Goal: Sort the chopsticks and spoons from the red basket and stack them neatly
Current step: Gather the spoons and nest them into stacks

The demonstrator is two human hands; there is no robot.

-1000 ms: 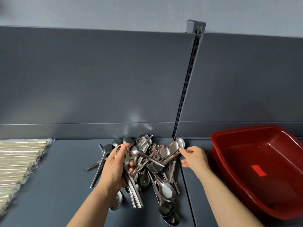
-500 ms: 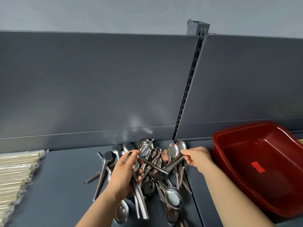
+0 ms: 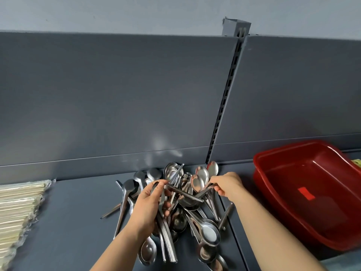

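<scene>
Head view is showing a dark grey shelf (image 3: 74,222) running along a grey back panel (image 3: 117,94), with a slotted upright (image 3: 226,98) rising toward 12 o'clock. A loose pile of spoons (image 3: 207,231) is lying on the shelf at 6 o'clock of the picture, bowls and handles crossing every way, some bowls resting against the foot of the back panel. The left grip (image 3: 148,204) is reaching into the 9 o'clock side of the pile, its fingers curling round a bundle of spoons (image 3: 168,247) whose handles are pointing down toward 6 o'clock. The right grip (image 3: 227,185) is working at the 3 o'clock side of the pile, thumb and fingers pinching the end of a single spoon (image 3: 205,190); which bowl it is joining I cannot tell, as it is running under other spoons. The red basket (image 3: 283,182) is sitting on the shelf at 4 o'clock, just beside the right forearm and apart from the pile, a red label (image 3: 305,193) showing on its floor. The wrapped chopsticks (image 3: 19,208) are lying in a flat stack at 8 o'clock, well apart from the spoons
</scene>
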